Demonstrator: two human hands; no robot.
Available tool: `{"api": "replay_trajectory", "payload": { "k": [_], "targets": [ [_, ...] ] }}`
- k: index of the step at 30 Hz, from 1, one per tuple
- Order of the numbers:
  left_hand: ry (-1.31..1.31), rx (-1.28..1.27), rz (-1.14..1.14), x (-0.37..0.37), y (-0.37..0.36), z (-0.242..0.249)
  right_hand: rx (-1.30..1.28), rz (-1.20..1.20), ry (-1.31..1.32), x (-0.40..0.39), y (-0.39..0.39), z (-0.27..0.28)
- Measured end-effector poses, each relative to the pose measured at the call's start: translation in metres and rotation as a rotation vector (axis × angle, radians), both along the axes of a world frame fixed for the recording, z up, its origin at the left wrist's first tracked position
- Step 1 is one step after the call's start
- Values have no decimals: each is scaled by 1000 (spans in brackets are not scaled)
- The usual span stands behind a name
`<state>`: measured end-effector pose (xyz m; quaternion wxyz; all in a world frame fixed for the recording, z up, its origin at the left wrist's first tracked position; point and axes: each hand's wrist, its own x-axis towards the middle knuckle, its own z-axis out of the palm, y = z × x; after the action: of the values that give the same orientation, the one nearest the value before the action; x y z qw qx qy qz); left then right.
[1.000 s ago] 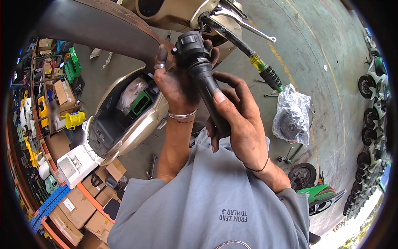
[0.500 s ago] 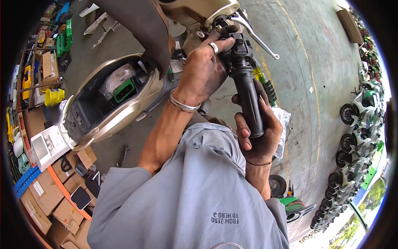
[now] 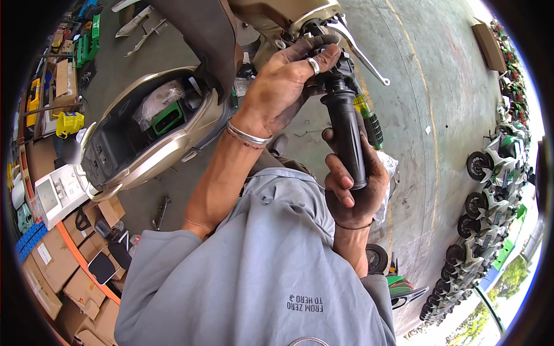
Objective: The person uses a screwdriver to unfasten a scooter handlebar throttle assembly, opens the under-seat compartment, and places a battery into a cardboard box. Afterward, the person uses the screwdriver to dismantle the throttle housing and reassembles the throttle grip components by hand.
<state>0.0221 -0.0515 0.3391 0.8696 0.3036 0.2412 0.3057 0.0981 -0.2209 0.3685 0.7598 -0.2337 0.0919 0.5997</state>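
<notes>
My right hand (image 3: 363,190) is wrapped round the black handlebar grip (image 3: 345,135) of a scooter, fingers on one side and palm beneath. Above it my left hand (image 3: 294,81), wearing a silver ring, closes its thumb and fingers on the black switch housing (image 3: 343,66) at the inner end of the grip. Part of the housing is hidden behind those fingers. A silver brake lever (image 3: 363,55) sticks out beside the housing. The gold front cover (image 3: 283,12) of the scooter lies just beyond my left hand.
A gold scooter body (image 3: 167,158) with an uncovered storage well stands at left, a brown seat (image 3: 199,37) raised over it. Cardboard boxes (image 3: 63,259) and shelves line the far left. Several parked scooters (image 3: 487,202) stand in a row at right. A green-and-black handle (image 3: 374,127) shows beside the grip.
My left hand has shifted up and inward along the switch housing, its thumb now farther over it. My right hand keeps hold of the grip. The whole view has moved slightly.
</notes>
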Motion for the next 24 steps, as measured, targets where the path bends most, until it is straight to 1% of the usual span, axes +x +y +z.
{"api": "replay_trajectory", "payload": {
  "k": [5,7,10,17,20,24],
  "targets": [
    [115,64,-9,1,-2,-2,42,3,144,0,-2,-6],
    [106,57,-12,1,-2,-3,82,1,240,2,-4,-12],
    [78,28,12,0,-4,-1,135,2,306,0,-4,-19],
    [77,27,15,-2,-5,-3,133,-18,318,-5,-6,-24],
    [135,102,4,-2,-3,-8,147,-4,318,-5,-5,-24],
    [52,-19,5,-4,-1,-5,103,-13,270,-7,-4,-14]
  ]
}}
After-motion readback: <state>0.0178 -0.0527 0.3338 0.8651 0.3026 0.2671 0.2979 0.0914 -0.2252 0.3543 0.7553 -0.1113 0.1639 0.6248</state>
